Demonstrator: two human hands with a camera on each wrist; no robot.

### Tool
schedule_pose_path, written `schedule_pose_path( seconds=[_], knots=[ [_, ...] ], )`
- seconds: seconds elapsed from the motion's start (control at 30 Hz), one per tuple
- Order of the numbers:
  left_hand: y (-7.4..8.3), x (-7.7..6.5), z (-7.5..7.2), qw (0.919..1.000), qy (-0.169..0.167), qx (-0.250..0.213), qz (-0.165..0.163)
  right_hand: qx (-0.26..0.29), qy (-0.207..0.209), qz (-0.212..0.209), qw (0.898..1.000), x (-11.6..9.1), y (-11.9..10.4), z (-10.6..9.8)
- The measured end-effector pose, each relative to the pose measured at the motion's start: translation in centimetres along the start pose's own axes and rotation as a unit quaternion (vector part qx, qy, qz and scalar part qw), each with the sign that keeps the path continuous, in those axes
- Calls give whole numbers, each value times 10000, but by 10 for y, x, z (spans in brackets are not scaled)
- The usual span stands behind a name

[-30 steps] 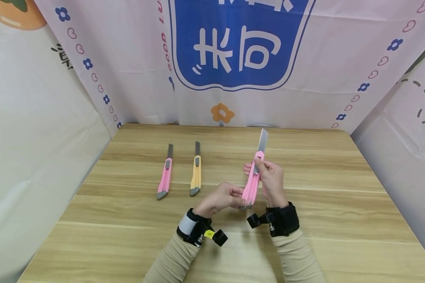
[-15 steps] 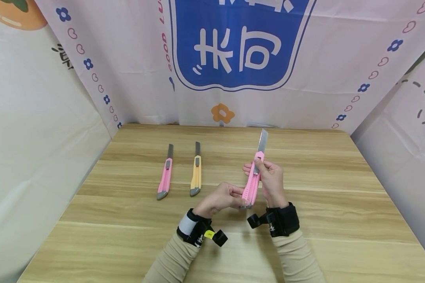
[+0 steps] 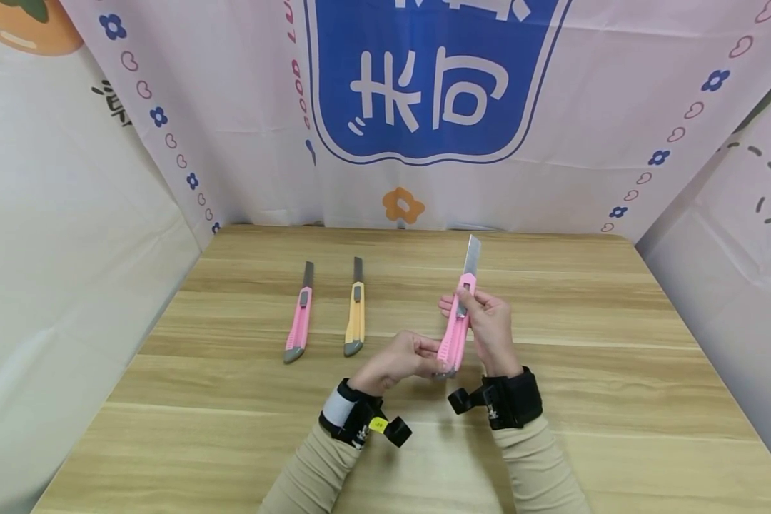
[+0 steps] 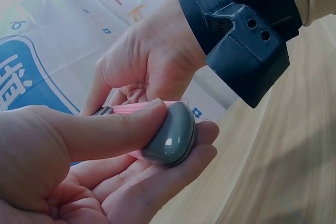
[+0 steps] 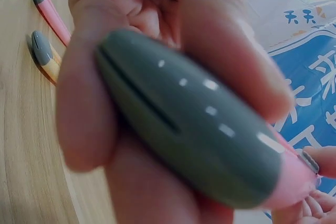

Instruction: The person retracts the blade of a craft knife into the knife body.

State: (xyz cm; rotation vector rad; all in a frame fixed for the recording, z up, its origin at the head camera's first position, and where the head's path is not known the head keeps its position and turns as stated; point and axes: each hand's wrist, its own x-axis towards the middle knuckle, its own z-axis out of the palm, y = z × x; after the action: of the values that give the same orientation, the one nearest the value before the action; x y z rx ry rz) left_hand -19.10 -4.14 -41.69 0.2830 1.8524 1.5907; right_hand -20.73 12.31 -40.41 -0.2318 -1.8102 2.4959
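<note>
Both hands hold one pink utility knife [image 3: 452, 341] above the table, its silver blade [image 3: 472, 255] extended and pointing away. My left hand [image 3: 398, 360] pinches the grey end cap [image 4: 170, 137] between thumb and fingers, as the left wrist view shows closely. Higher up the handle, my right hand [image 3: 491, 328] grips the knife with the thumb on the slider [image 3: 462, 310]. A second pink utility knife [image 3: 300, 321] and a yellow utility knife [image 3: 355, 318] lie side by side to the left, blades out and pointing to the back.
The wood-grain table [image 3: 199, 428] reaches back to a printed cloth [image 3: 263, 178] hanging behind it. White cloth walls [image 3: 71, 250] stand on the left and right. Black wrist cameras [image 3: 517, 400] are strapped to both wrists, close to each other.
The held pink utility knife has tilted slightly, its blade tip shifting a little to the left. Both hands keep their hold, and the two knives on the table stay put.
</note>
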Motion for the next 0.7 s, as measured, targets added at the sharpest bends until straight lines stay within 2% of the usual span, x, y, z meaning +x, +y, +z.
schedule_pose_path(
  seconds=[0.43,0.7],
  knots=[
    [2,0,1,9998,131,76,148,-188,-82,326,9993,-1,-3,1],
    [6,-5,3,9993,163,215,269,-134,22,51,9999,-3,-2,4]
  ],
)
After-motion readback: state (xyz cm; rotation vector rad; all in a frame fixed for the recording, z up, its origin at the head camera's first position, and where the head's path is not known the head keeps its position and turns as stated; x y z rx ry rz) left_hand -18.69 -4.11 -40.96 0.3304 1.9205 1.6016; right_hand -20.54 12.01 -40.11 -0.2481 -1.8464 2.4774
